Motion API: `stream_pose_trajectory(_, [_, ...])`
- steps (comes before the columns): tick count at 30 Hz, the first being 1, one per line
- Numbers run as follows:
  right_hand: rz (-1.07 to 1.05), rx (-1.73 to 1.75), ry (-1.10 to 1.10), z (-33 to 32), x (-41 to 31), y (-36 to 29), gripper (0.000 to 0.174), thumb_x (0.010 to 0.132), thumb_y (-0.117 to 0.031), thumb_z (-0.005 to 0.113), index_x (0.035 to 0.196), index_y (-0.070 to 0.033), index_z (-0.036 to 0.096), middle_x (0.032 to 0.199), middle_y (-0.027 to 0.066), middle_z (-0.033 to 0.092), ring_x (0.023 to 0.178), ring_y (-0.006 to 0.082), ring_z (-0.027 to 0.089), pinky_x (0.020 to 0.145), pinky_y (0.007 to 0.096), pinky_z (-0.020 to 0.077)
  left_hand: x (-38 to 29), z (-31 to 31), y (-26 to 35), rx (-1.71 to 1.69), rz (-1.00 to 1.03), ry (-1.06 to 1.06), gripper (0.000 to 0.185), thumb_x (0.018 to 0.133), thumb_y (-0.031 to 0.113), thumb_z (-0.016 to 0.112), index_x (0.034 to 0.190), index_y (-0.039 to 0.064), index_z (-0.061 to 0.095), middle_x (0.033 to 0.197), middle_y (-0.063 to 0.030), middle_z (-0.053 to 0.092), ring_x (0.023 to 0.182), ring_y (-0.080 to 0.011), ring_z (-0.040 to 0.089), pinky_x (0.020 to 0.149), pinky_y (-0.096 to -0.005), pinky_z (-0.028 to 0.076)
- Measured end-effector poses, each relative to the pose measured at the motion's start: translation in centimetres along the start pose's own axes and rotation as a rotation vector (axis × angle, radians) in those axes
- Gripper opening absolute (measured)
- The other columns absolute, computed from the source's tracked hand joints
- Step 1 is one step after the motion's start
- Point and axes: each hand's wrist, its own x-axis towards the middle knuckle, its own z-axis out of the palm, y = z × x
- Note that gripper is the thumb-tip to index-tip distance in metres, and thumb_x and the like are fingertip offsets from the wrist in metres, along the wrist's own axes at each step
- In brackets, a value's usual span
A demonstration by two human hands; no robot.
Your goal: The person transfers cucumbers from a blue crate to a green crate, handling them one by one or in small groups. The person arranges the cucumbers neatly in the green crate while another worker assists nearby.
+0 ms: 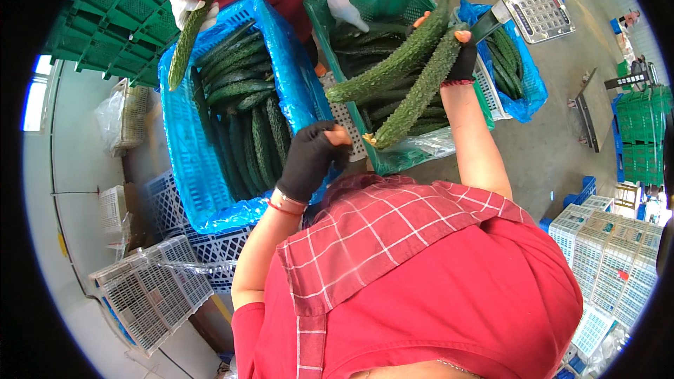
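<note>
Two cucumbers, one beside the other, are held up by my right hand in a black fingerless glove, over a green crate lined with clear plastic and full of cucumbers. My left hand, gloved the same way, has its fingers curled near the right rim of a blue crate; nothing is seen in it, though its palm side is hidden. Cucumbers fill the blue crate, which has a blue plastic liner. Across from me a co-worker in white gloves holds a cucumber over its far left corner.
The co-worker's other gloved hand reaches into the green crate. A digital scale display stands at upper right, beside a smaller blue-lined crate of cucumbers. Green crates are stacked at upper left; white crates lie lower left.
</note>
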Motion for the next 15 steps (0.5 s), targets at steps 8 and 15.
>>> stream_pose_trajectory(8, [0.017,0.1,0.082,-5.1,0.7,-2.3,0.058,0.064,-0.03,0.06,0.112,0.003,0.055,0.105,0.0199,0.062,0.1,0.0346,0.059,0.092,0.0453,0.0468,2.6,7.1,1.4,0.38,-0.122,0.0,0.018,0.086,0.017,0.064,0.09,0.0,0.063,0.077,-0.0001,0.06,0.069,-0.0074,0.054,0.062,-0.0231,0.043])
stream_pose_trajectory(15, [0.051,0.12,0.237,-7.4,1.2,-3.2,0.053,0.064,-0.028,0.062,0.105,0.006,0.059,0.102,0.0222,0.063,0.098,0.0357,0.06,0.091,0.0455,0.0475,4.5,8.7,0.4,0.296,-0.176,0.07,0.012,0.089,0.012,0.058,0.092,0.0,0.062,0.072,-0.0008,0.057,0.058,-0.0069,0.053,0.052,-0.0216,0.042])
